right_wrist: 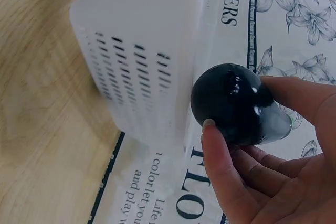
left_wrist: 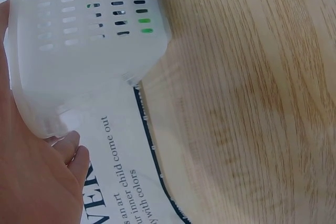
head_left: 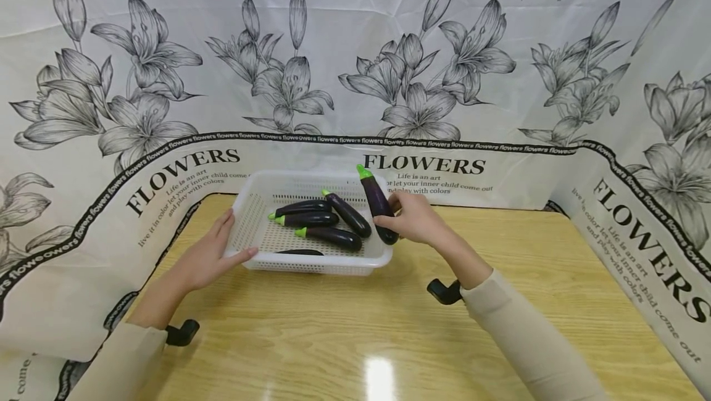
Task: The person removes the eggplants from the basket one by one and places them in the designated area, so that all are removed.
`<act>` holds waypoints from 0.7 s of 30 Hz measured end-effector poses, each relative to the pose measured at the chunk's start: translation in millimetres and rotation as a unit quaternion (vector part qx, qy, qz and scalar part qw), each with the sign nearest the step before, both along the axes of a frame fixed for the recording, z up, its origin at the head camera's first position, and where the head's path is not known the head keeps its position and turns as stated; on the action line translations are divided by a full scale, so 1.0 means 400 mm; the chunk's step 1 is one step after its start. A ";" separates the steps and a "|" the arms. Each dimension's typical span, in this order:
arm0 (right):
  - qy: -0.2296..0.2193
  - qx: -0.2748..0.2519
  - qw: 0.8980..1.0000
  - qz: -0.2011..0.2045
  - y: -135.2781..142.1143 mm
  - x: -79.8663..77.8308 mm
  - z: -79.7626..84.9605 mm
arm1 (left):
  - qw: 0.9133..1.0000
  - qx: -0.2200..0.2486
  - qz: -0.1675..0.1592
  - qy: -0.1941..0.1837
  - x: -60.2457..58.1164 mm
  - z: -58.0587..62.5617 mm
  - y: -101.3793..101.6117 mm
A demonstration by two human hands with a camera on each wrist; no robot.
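Note:
My right hand [head_left: 413,219] pinches a dark purple eggplant [head_left: 376,198] with a green cap, held tilted at the right rim of a white perforated basket [head_left: 322,260]. In the right wrist view the round end of this eggplant [right_wrist: 228,103] faces the camera, between thumb and fingers, beside the basket wall [right_wrist: 142,72]. At the basket's left end, my left hand [head_left: 208,259] grips the rim, its thumb on the near corner. Several more eggplants [head_left: 332,238] lie inside the basket; the near wall partly hides one [head_left: 300,252].
The basket stands towards the back of a wood-grain table [head_left: 333,321]. Behind and at both sides hangs a white cloth [head_left: 311,157] printed with flowers and lettering. Black wrist mounts [head_left: 443,292] show at both forearms.

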State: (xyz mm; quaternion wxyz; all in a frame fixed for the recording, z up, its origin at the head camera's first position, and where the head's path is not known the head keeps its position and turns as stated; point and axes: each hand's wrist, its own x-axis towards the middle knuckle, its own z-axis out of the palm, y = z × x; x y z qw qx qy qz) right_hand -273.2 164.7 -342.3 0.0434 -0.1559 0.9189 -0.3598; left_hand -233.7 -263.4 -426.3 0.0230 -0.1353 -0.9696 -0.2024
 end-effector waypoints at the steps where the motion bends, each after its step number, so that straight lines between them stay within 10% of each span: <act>1: -0.006 -0.007 1.000 -0.004 0.006 0.001 -0.001 | 1.000 0.001 0.000 0.000 0.000 -0.001 0.000; 21: -0.036 -0.028 0.998 -0.040 0.118 -0.022 -0.076 | 1.000 -0.002 -0.001 -0.002 0.004 0.003 0.002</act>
